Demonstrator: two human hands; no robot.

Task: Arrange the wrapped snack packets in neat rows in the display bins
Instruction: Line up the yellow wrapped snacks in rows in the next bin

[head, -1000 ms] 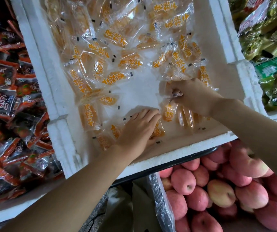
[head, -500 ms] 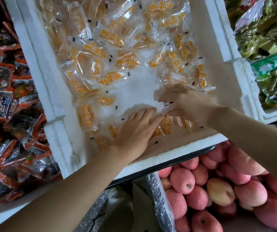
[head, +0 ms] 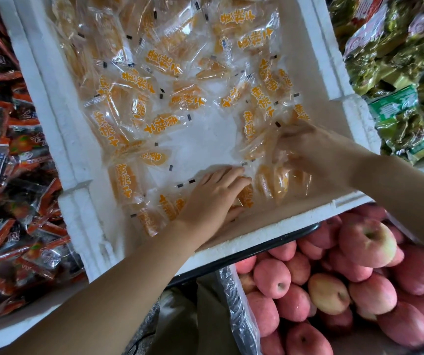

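A white foam bin [head: 331,73] holds several clear packets of orange snack with orange lettering [head: 162,62], scattered across its back and sides. A short row of packets [head: 273,181] stands along the near wall. My left hand [head: 213,198] lies flat, fingers together, pressing on packets at the near wall. My right hand [head: 313,152] is blurred and reaches down onto the packets at the right end of that row; its fingers are curled over them, and I cannot tell whether it grips one. The bin's white floor shows in the middle.
A bin of dark and red packets [head: 6,175] lies to the left. Green and mixed packets [head: 405,80] fill the bin at the right. Red apples [head: 346,285] in a plastic-lined crate sit below the foam bin's near edge.
My right hand has come down and slid toward the near right packets. My left hand has stayed pressed on the packets at the near wall.
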